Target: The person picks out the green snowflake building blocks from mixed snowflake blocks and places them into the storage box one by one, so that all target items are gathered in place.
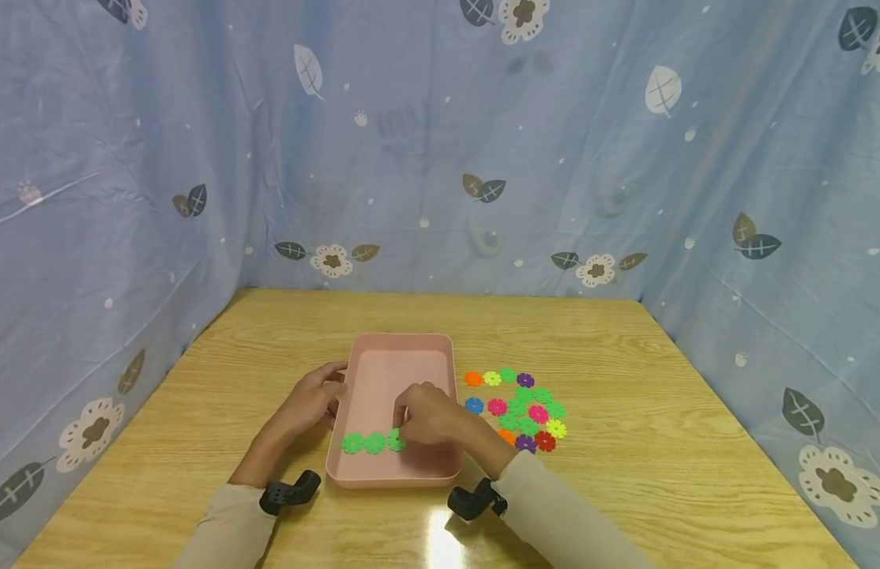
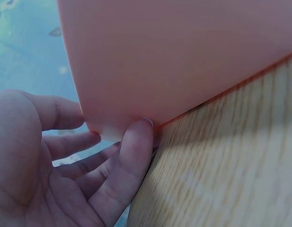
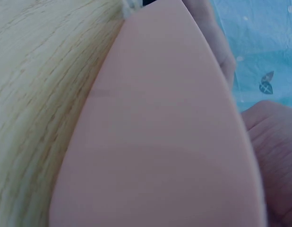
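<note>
A shallow pink tray [image 1: 393,341] stands on the table. Inside it, near its front end, green flower-shaped plastic discs [image 1: 374,443] lie in a row from the left wall. My right hand [image 1: 429,415] reaches into the tray and pinches the rightmost green flower disc [image 1: 395,440] of that row. In the right wrist view the tray's outer wall [image 3: 150,109] partly hides that hand and its fingertips. My left hand [image 1: 315,401] holds the tray's left side. Its thumb [image 2: 136,142] presses the outer wall, with the other fingers at the rim and corner.
Right of the tray lies a loose group of flower discs: several green, with orange, yellow [image 1: 556,428], purple [image 1: 525,380], blue [image 1: 474,405], pink and red [image 1: 544,440] ones. The wooden table [image 1: 625,490] is enclosed by a blue patterned curtain [image 1: 426,158]. Both wrists wear black camera bands.
</note>
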{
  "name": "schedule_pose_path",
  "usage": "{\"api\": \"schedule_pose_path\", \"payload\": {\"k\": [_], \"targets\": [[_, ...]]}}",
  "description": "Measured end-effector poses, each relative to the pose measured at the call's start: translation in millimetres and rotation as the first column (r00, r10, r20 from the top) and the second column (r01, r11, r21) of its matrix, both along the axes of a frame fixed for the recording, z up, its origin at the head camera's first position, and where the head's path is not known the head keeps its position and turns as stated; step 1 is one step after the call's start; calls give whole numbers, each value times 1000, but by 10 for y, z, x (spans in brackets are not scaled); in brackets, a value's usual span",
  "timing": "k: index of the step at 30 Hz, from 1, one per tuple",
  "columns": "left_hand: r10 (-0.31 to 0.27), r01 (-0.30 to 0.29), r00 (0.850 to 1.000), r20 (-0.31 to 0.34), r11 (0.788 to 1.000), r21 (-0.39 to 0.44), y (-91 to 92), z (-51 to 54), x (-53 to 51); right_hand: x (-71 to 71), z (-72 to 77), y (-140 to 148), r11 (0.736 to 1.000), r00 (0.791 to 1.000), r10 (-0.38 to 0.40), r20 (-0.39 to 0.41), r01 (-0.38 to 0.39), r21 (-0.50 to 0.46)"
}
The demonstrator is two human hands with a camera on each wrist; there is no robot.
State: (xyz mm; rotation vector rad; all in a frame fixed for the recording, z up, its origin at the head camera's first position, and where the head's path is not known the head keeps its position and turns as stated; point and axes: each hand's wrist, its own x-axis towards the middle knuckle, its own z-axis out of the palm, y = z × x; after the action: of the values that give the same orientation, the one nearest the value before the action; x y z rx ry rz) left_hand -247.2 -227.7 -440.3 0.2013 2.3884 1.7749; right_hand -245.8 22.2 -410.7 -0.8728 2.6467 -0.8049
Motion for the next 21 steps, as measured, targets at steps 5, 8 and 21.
{"api": "schedule_pose_path", "payload": {"k": [5,8,21], "targets": [[0,0,1000,-4,1000,-6,-1,3,-2,6,-3,3,1000,999,10,47,-9,-7],[-1,1,1000,-5,1000,-3,-1,3,-3,6,-3,1,1000,998,7,57,-7,-8],[-8,8,1000,-7,1000,1,-1,1,0,-2,-9,-7,1000,997,-13,73,15,-14]]}}
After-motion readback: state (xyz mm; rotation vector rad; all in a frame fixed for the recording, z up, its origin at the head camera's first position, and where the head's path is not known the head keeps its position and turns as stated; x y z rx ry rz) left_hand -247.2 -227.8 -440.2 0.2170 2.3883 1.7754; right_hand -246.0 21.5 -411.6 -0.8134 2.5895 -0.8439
